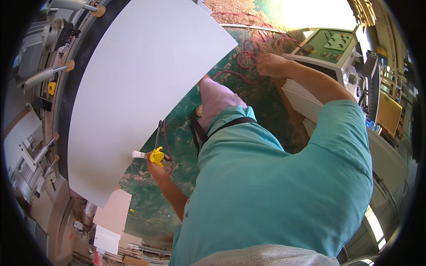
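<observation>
My left hand is closed around a yellow air blow gun with a long black nozzle and a red hose. Beside its fingers a small white piece, of a kind I cannot tell, sticks out over the edge of a large white panel. The panel lies flat in front of me and to my left. My right hand hangs near the corner of a green and grey machine, its fingers curled in. Loops of red hose show right by those fingers; whether they grip anything is hidden.
Metal clamps with round tan pads and a black rail line the panel's far left side. White boards are stacked below the machine. Wood shavings cover the floor at the top. Smaller panels lie at the lower left.
</observation>
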### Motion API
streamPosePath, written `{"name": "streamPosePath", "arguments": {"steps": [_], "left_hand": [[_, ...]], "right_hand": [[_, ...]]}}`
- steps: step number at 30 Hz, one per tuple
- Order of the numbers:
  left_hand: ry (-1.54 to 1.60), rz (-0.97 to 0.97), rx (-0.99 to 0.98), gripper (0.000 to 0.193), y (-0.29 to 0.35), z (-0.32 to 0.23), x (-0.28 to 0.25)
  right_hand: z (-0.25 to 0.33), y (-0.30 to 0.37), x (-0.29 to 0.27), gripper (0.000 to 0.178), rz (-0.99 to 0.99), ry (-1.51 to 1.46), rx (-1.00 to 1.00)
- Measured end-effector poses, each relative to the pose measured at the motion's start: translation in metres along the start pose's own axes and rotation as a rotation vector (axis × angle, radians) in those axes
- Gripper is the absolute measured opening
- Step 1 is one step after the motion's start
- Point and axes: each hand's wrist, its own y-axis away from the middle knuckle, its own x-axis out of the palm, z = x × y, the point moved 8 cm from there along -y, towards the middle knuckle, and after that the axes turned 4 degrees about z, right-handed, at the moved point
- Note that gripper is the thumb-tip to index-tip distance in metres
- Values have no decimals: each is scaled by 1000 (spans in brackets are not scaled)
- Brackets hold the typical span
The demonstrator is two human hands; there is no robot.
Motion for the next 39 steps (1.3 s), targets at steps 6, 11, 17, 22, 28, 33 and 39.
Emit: {"name": "streamPosePath", "arguments": {"steps": [6,11,17,22,28,33,39], "left_hand": [[-117,-57,115,47,27,6,-17],[-110,-19,157,42,22,-13,-46],[-110,2,198,40,24,-26,-80],[-144,12,194,39,23,-39,-82],[-155,-86,143,42,5,-48,-136],[-115,38,233,36,-45,-43,-217],[-302,191,224,37,-96,-55,-325]], "right_hand": [[-30,-17,-93,12,-776,-22,446],[-49,-66,-89,16,-675,50,516],[-31,-27,-80,14,-838,-233,892],[-4,-71,-71,15,-803,-255,955],[-26,-50,-65,18,-898,-140,1290],[77,-139,-89,18,-897,-242,1140],[318,-368,-136,4,-924,-505,870]]}}
